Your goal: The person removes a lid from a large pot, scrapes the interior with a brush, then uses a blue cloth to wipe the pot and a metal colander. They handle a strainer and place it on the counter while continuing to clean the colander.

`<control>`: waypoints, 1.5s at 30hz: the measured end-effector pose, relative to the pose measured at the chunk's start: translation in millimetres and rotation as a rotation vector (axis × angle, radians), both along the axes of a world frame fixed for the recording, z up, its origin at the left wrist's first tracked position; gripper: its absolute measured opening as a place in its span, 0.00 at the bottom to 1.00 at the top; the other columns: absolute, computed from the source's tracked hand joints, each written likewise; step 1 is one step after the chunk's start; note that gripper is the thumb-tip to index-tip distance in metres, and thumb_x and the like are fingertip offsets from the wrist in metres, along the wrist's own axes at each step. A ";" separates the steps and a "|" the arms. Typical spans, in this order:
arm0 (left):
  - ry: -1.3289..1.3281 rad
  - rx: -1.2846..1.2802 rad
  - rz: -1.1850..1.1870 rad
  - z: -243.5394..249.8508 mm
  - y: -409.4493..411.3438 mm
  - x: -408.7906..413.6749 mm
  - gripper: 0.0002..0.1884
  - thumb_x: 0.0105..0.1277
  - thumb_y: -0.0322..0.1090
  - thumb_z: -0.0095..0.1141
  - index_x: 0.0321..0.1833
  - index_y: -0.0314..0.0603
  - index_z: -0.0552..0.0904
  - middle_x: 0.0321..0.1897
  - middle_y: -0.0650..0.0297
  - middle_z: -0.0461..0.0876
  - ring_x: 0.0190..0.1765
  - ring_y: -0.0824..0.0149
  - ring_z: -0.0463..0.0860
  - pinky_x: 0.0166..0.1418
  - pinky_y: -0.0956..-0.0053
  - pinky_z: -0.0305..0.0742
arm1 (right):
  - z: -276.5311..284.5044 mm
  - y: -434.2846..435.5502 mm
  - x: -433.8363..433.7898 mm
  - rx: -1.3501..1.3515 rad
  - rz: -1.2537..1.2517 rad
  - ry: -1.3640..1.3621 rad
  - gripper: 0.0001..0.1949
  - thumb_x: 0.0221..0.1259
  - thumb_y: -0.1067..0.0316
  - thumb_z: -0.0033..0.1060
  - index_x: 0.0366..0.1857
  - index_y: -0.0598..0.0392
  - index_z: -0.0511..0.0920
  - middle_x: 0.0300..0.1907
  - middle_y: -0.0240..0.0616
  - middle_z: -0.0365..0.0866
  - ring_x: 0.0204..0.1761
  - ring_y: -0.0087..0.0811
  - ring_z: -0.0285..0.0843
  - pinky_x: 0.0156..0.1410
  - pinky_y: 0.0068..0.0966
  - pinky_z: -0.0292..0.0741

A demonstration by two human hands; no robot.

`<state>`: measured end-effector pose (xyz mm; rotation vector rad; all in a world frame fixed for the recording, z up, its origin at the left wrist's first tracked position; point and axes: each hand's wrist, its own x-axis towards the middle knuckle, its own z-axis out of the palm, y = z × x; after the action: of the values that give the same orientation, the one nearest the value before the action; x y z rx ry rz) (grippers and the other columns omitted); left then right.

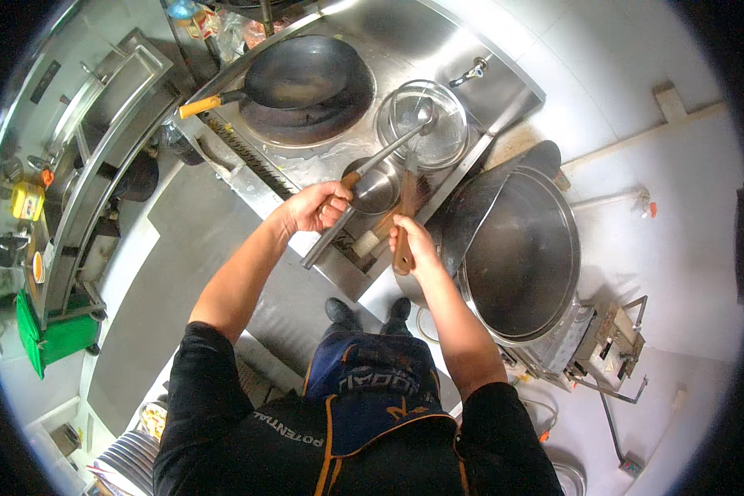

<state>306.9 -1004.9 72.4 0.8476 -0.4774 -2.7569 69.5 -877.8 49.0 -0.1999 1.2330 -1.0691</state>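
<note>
My left hand [319, 208] is closed around the wooden handle of a long metal ladle [394, 147]. The ladle's bowl rests over a round wire-mesh strainer [452, 133] at the stove's right side. A metal saucepan [378, 191] sits below the ladle, and a tubular metal handle [328, 239] runs past my left fingers; I cannot tell whether they touch it. My right hand [414, 245] grips a wooden-handled utensil [407, 197], which points up towards the strainer. Its far end is blurred, so its kind is unclear. Beside that handle lies a wooden stick with a pale end [367, 243].
A black wok [307, 71] with a yellow handle grip sits on the stove's round burner. Right of the stainless-steel stove [353, 162] stands a large deep pot [518, 254], with a dark curved sheet beside it. A tap [471, 72] projects from the backsplash. Left are a steel counter [108, 133] and a green bin [62, 335].
</note>
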 end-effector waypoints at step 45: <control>-1.697 -1.535 -0.189 -33.1 -187.0 268.0 0.38 0.58 0.50 0.68 0.68 0.36 0.71 0.54 0.44 0.81 0.55 0.44 0.82 0.58 0.56 0.77 | -29.0 24.3 284.4 0.104 0.107 -0.085 0.24 0.64 0.55 0.68 0.54 0.58 0.69 0.48 0.43 0.78 0.49 0.37 0.81 0.55 0.39 0.82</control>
<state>575.0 -1191.9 39.3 2.0569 -2.2455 -0.3045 353.9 -853.5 20.1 -0.1375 1.1844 -0.9099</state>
